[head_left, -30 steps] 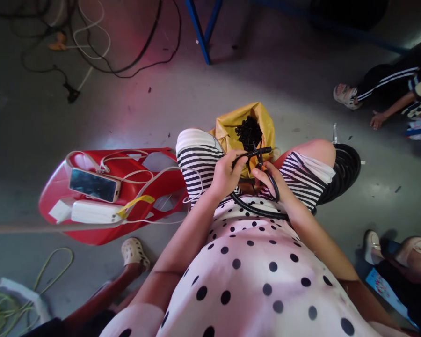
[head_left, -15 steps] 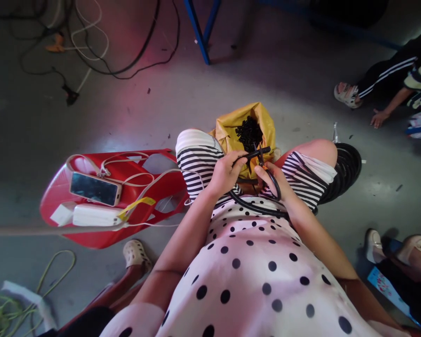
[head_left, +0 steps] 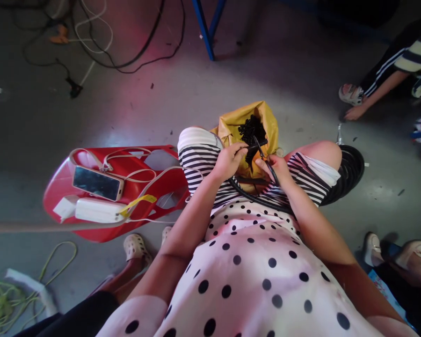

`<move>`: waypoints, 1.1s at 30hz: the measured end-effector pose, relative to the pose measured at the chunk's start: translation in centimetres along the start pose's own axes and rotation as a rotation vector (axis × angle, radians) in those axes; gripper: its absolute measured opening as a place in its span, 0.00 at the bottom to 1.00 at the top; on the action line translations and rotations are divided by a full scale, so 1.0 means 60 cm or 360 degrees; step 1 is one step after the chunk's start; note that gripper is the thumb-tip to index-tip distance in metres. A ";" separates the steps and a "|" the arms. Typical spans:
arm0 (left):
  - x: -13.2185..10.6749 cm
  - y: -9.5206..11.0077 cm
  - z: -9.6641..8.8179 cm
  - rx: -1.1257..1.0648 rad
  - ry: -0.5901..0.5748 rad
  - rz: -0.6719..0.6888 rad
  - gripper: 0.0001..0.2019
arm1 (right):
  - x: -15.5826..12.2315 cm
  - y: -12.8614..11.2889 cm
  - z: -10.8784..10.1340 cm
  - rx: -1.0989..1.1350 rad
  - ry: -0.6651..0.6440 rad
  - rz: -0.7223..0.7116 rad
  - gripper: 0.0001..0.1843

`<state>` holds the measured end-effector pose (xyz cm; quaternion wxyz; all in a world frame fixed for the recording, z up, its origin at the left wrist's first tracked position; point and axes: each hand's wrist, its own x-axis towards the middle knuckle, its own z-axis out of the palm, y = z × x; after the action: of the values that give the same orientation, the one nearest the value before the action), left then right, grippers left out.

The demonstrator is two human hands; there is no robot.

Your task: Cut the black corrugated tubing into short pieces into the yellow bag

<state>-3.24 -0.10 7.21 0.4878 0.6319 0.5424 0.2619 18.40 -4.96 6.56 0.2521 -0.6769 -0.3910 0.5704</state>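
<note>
Pinched in my left hand (head_left: pixel 229 161) is the end of a black corrugated tube (head_left: pixel 259 201), which loops down across my lap. My right hand (head_left: pixel 277 168) is closed on a pair of scissors (head_left: pixel 261 150) with black handles. Their blades meet the tube just past my left fingertips; whether they have cut through, I cannot tell. Beneath both hands, between my knees, a yellow bag (head_left: pixel 228 128) stands with its mouth wide. Many short black tube pieces (head_left: pixel 250 128) lie inside it.
Left of me a red plastic stool (head_left: pixel 91 154) bears a phone (head_left: pixel 97 183), a white power bank (head_left: pixel 98 210) and cords. A black tube coil (head_left: pixel 351 173) lies by my right knee. Another person's hand (head_left: pixel 356 112) reaches to the floor at right. Cables lie upper left.
The scissors have swung across the tube, and its end past my left fingers has dipped lower over the bag. The other person's hand at right has moved left, nearer the sandal.
</note>
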 end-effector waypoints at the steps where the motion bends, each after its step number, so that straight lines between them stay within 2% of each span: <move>1: 0.004 -0.004 0.004 -0.0020 0.0011 -0.0018 0.11 | 0.004 0.001 0.001 -0.0009 0.0027 0.0011 0.44; 5: 0.013 -0.020 0.020 -0.0118 0.0060 -0.0094 0.08 | 0.016 0.002 0.003 0.0055 0.0010 0.0037 0.43; 9: 0.009 -0.026 0.028 -0.0344 0.0115 -0.0278 0.08 | 0.015 0.001 0.000 0.0188 -0.0010 0.0075 0.43; 11: 0.001 -0.022 0.024 -0.0500 0.0034 -0.0344 0.11 | 0.009 -0.002 0.000 0.0280 0.0001 0.0056 0.43; 14: -0.014 -0.005 0.013 -0.0641 -0.0229 -0.0324 0.18 | 0.002 -0.016 0.004 0.0416 0.0033 -0.0042 0.40; 16: -0.023 0.010 0.008 -0.0603 -0.0365 -0.0250 0.19 | 0.000 -0.029 0.007 0.0504 0.0053 -0.0104 0.37; 18: -0.029 0.025 0.007 -0.0525 -0.0407 -0.0175 0.18 | 0.000 -0.042 0.011 0.0572 0.0069 -0.0132 0.35; 20: -0.034 0.038 0.009 -0.0525 -0.0385 -0.0198 0.16 | 0.003 -0.051 0.013 0.0601 0.0116 -0.0150 0.33; 24: -0.044 0.057 0.015 -0.0839 -0.0333 -0.0598 0.13 | 0.009 -0.056 0.014 0.0555 0.0314 -0.0187 0.32; 26: -0.046 0.061 0.015 -0.0961 -0.0312 -0.0719 0.12 | 0.009 -0.054 0.012 0.0543 0.0378 -0.0198 0.33; 29: -0.041 0.056 0.013 -0.0869 -0.0081 -0.0612 0.13 | -0.004 -0.045 0.002 0.0463 0.0304 -0.0187 0.34; 31: -0.034 0.046 0.010 -0.0706 0.0133 -0.0442 0.14 | -0.021 -0.034 -0.006 0.0357 0.0157 -0.0137 0.35; 33: -0.028 0.037 0.007 -0.0563 0.0247 -0.0283 0.14 | -0.041 -0.021 -0.012 0.0278 -0.0014 -0.0071 0.36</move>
<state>-2.39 -1.69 9.38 0.5691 0.4640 0.5775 0.3567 18.66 -6.17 9.14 0.3210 -0.6411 -0.3559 0.5995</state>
